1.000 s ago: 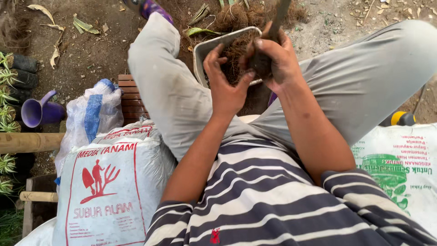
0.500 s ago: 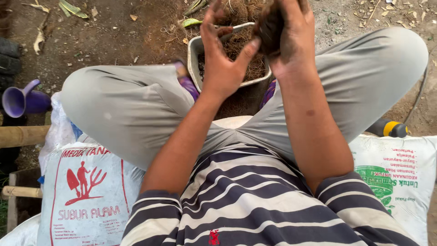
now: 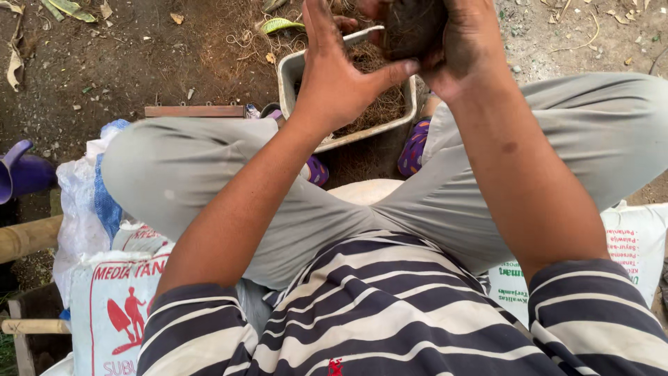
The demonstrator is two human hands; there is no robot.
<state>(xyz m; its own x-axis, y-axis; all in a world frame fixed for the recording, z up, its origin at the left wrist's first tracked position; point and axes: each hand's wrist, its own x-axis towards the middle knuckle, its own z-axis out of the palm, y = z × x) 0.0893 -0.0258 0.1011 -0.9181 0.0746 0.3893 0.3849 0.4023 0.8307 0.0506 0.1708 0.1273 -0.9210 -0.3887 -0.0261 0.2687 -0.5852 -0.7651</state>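
Two hands at work: we hold both up over the tub, wrapped on one dark clump.
Far left of the grip: a purple scoop (image 3: 19,174) on the bare soil, well apart from our hands.
Low left of the grip: a white sack with red print (image 3: 115,306), beside our left knee.
Left hand (image 3: 337,76): fingers spread upward, thumb pressed across the underside of the clump; we see it gripping, not loose.
Clump (image 3: 412,28): a dark, fibrous root ball, held between both palms, its top cut off by the frame edge.
Below the grip: a grey rectangular tub (image 3: 292,73) holding brown fibre, sitting on the ground between our legs, just under the clump but not touching it.
Right hand (image 3: 470,49): curled round the right side of the clump, fingers closed on it, soil on the skin.
Under the right wrist: a purple sandal (image 3: 415,143), next to the tub.
Low right of the grip: a white sack with green print (image 3: 630,251), beside our right thigh.
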